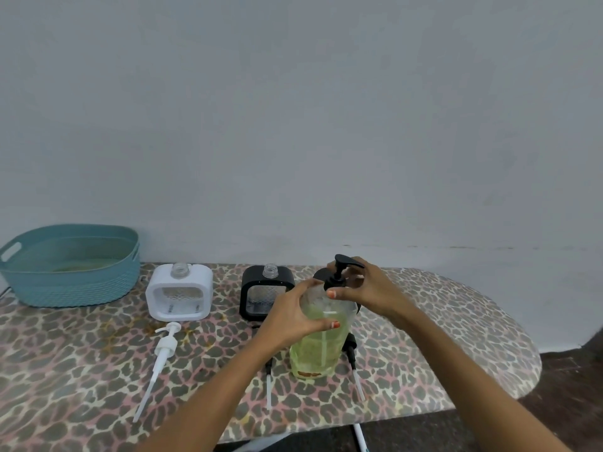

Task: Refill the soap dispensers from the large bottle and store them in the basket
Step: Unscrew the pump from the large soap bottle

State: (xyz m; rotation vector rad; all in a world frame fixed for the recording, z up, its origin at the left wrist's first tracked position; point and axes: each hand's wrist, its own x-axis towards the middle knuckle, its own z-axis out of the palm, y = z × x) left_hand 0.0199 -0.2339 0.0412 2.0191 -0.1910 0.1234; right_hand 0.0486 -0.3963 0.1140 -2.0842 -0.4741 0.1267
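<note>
A dark dispenser point(319, 274) was largely hidden behind the right hand's fingers point(349, 293) and the large bottle point(321, 349), a black pump point(351, 353) was half covered by that bottle just below the left hand's fingers point(321, 325), and the basket point(65, 288) was cut off by the edge far left of them.

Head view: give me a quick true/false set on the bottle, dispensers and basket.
1. The left hand grips the large bottle. True.
2. The white dispenser has its pump screwed on. False: its neck is open; the white pump lies on the table.
3. The right hand holds the bottle's black pump. True.
4. The black dispenser is in the basket. False: it stands on the table.
</note>
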